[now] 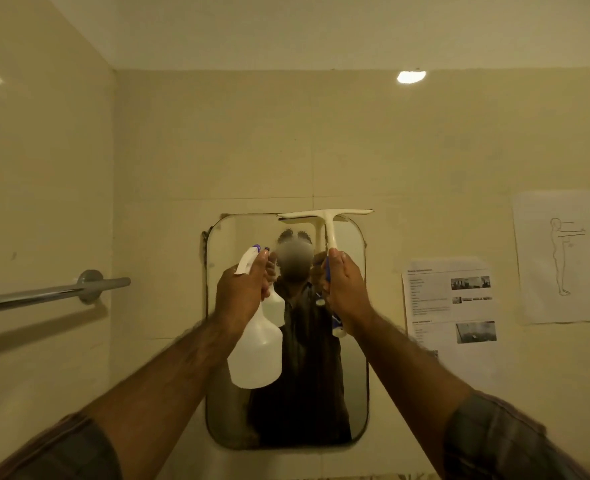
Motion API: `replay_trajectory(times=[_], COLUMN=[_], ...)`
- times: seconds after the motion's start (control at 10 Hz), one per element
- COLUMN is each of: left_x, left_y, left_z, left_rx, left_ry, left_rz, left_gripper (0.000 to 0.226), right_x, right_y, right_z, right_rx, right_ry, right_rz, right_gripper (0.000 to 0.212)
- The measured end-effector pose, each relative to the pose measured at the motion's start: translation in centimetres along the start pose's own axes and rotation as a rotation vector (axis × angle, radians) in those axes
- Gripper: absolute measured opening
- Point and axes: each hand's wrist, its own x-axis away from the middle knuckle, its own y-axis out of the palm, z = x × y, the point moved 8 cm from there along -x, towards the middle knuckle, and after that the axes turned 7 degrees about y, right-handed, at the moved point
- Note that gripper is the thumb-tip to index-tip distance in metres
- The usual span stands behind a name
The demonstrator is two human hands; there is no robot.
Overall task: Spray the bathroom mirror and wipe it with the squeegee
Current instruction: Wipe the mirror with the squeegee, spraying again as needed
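1. Head view, the tools: your left hand (240,292) is wrapped around the neck of the spray bottle (256,355), fingers closed just under the trigger head. Your right hand (345,289) is clenched on the lower handle of the squeegee (326,220).

2. Head view, the mirror: the mirror (354,375) hangs on the tiled wall straight ahead, a tall panel with rounded corners. The squeegee's blade lies level across its top edge, apparently against the glass, with the right end overhanging onto the wall (217,150). The bottle hangs in front of the mirror's left half.

3. How the squeegee likely handles: it looks like light, stiff plastic with a softer blade edge. Your grip low on the handle gives reach, but I judge it makes even pressure harder; keep the blade flat so both ends press alike.

4. How the bottle likely handles: translucent and seemingly light, though its fill level cannot be told. The neck is the sound place to hold it, and wet plastic could turn slippery.

5. How the mirror likely handles: glass is fragile and rigid, so press firmly but not hard. Whether it is wet with spray cannot be told.

6. Nearby: a towel bar (51,292) sits to the left and paper sheets (449,299) to the right, both clear of the glass.
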Motion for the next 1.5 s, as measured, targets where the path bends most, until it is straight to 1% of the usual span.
replay_trajectory(times=[0.1, 0.2, 0.3, 0.4, 0.5, 0.6, 0.7, 0.8, 0.9, 1.0, 1.1, 1.2, 1.3, 1.4, 1.5], left_x=[-0.5, -1.2, -1.7, -2.1, -2.5, -2.6, -2.4, -2.3, -2.2, -2.0, -1.6, -1.1, -0.5, 0.2, 0.7], left_y=[-0.7, -1.7, -2.4, -3.0, -2.6, -2.7, -2.8, -2.6, -2.7, -2.7, -2.8, -2.9, -3.4, -4.0, -4.8], left_z=[0.2, -0.3, -1.1, -1.5, -2.2, -3.2, -3.9, -4.4, -4.7, -4.9, -5.1, -5.2, -5.2, -4.9, -4.7], left_rx=[0.020, -0.024, -0.075, -0.109, -0.061, -0.021, 0.013, 0.027, -0.005, -0.014, -0.023, -0.047, -0.063, -0.103, -0.156], left_ry=[0.024, 0.035, 0.034, 0.054, 0.065, 0.032, 0.017, 0.011, 0.007, -0.007, -0.032, -0.036, -0.036, -0.034, -0.039], left_rz=[0.014, 0.064, 0.063, 0.058, 0.009, 0.025, 0.039, 0.033, 0.046, 0.048, 0.052, 0.057, 0.058, 0.040, 0.035], left_gripper=[0.038, 0.040, 0.047, 0.048, 0.043, 0.039, 0.036, 0.035, 0.037, 0.040, 0.040, 0.040, 0.045, 0.052, 0.049], right_x=[-0.6, -1.5, -2.4, -2.8, -3.0, -2.1, 0.8, 4.9, 8.8, 11.4, 14.7, 18.2, 21.5, 26.5, 23.3], right_y=[1.1, 2.1, 2.5, 2.8, 2.8, 2.6, 2.6, 2.6, 2.5, 2.0, 1.5, 1.3, -3.0, -4.2, -1.5], right_z=[0.8, 1.4, 2.2, 3.2, 4.2, 5.9, 10.3, 15.0, 18.8, 21.8, 25.2, 29.8, 32.4, 25.5, 27.5], right_rx=[-0.035, -0.005, 0.061, 0.038, 0.046, 0.145, 0.192, 0.171, 0.231, 0.262, 0.315, 0.408, 0.217, 0.553, 0.354], right_ry=[0.012, 0.016, 0.013, -0.005, -0.002, -0.034, 0.021, 0.098, 0.206, 0.301, 0.402, 0.653, 1.152, 1.713, 1.021], right_rz=[-0.041, -0.049, -0.009, -0.010, 0.014, 0.062, 0.065, 0.044, 0.058, 0.085, 0.107, 0.017, 0.506, 1.356, 0.374], right_gripper=[0.046, 0.039, 0.044, 0.041, 0.036, 0.023, 0.033, 0.047, 0.047, 0.032, 0.028, 0.033, 0.055, 0.084, 0.041])
